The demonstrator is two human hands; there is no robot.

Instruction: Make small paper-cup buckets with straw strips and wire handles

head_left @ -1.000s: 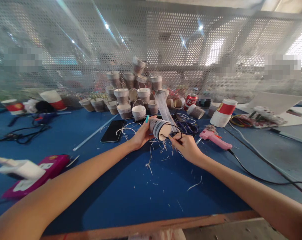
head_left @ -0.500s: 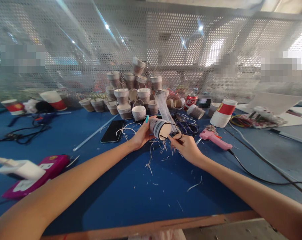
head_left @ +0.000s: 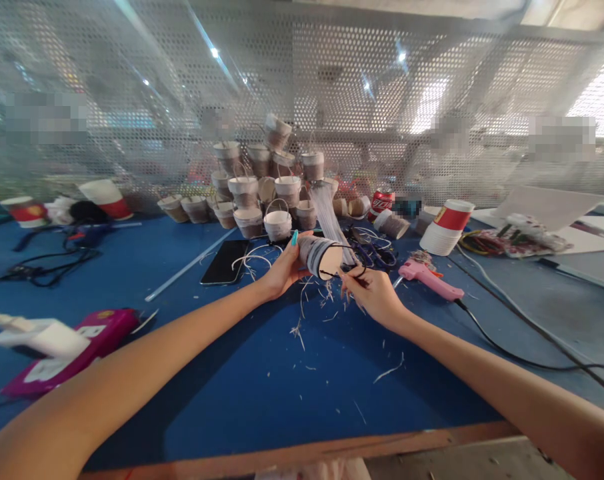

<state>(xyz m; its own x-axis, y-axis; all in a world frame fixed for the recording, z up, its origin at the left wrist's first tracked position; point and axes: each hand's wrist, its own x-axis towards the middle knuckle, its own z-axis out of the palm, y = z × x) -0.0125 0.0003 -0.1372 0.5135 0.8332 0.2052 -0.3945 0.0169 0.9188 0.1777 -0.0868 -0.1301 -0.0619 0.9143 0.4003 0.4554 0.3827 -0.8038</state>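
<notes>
The left hand (head_left: 281, 270) holds a grey wrapped cup (head_left: 312, 253) over the middle of the blue tabletop (head_left: 232, 400). Its fingers are curled around the cup from the left side, and one blue-green nail (head_left: 295, 238) shows on top. The cup is tipped on its side, with its pale round end turned to the right and near side. The right hand (head_left: 375, 293) is at that pale end. Its fingers are squeezed together on a thin black cord (head_left: 343, 246), which makes a loop by the cup.

Little white bits of thread (head_left: 297, 331) lie on the tabletop under the hands and nearer. Just past the cup, on the far side, a bunch of long white threads (head_left: 329, 217) leans by a big pile of small buckets (head_left: 243, 191). Many of the buckets have a thin handle on top.

To the left of the cup lies a black phone (head_left: 224, 262), and a long clear stick (head_left: 187, 267) is left of that. Near the left edge, a white plug (head_left: 47, 337) sits on a purple power strip (head_left: 105, 327). A pink glue gun (head_left: 431, 279) lies to the right of the right hand. Farther off on the right are white cups (head_left: 447, 228) stacked with a red band on top, and a red can (head_left: 382, 203) stands at the far side
</notes>
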